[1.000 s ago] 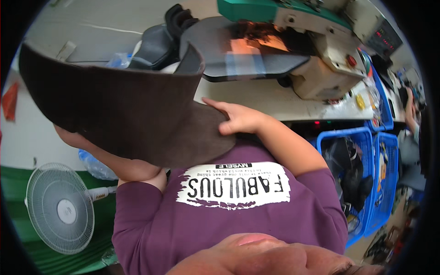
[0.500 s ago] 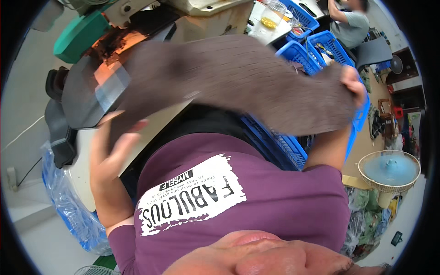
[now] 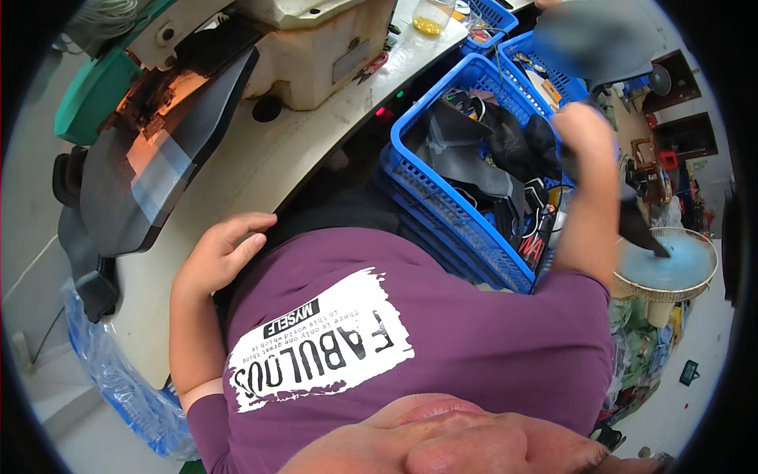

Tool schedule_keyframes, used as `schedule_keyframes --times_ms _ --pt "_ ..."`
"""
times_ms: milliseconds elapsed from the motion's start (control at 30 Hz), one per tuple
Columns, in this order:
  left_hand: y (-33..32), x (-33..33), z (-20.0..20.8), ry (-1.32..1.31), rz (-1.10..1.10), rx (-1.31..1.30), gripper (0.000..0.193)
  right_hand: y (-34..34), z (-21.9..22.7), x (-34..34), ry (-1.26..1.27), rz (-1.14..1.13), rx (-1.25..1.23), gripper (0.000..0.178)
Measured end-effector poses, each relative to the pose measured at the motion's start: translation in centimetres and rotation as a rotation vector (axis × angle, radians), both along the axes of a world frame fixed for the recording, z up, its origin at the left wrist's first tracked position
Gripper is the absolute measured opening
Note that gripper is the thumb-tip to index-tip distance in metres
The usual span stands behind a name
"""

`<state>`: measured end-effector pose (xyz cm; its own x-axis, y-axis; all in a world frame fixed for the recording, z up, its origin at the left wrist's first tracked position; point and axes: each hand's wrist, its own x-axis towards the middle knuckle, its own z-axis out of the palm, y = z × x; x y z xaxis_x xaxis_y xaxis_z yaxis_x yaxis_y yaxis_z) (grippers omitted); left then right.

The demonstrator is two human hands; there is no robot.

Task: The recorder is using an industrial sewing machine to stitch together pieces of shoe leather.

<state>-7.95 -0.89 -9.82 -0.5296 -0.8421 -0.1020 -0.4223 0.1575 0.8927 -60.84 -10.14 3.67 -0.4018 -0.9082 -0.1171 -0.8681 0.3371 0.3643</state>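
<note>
My left hand (image 3: 229, 253) rests low by the near edge of the white worktable, its fingers stretched and thumb apart, holding nothing. Raised at the right, beyond the blue basket, my right hand (image 3: 586, 130) is closed in a fist. A dark brown cloth piece (image 3: 643, 227) appears to trail from it; its pointed end shows past my forearm, in front of the fan, while the rest is hidden or blurred. Below the fist stands a blue plastic basket (image 3: 410, 110) holding black pieces, cords and small packages.
A sewing machine (image 3: 316, 59) stands on the worktable (image 3: 229, 189), with a dark guard plate (image 3: 150, 182) and orange light at its left. Red-handled snips (image 3: 373, 67) and a jar (image 3: 430, 20) lie farther back. A caged fan (image 3: 671, 272) is at right. A blurred dark shape (image 3: 592, 39) hides the background.
The brown cloth, stretched between both hands before, has left my left hand and the space over my lap. My right hand has swung it out to the right. The basket's contents now show.
</note>
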Motion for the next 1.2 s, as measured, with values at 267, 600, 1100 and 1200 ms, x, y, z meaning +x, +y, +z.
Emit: schedule_keyframes --times_ms 267,600,1100,1200 --pt "3.6 3.8 -4.7 0.0 0.246 0.176 0.035 -4.4 -22.9 7.1 -0.48 0.072 -0.021 0.042" --pt "4.9 5.2 -7.3 0.368 0.478 0.294 0.035 -3.8 -25.0 8.6 -0.677 0.417 0.032 0.04" --pt "4.9 6.2 -7.6 0.519 0.465 0.402 0.038 -4.2 -26.4 -4.6 -0.529 0.083 -0.435 0.068" --pt "4.9 6.3 -7.6 0.526 0.46 0.415 0.039 -4.5 -26.5 -5.8 -0.594 0.157 -0.455 0.063"
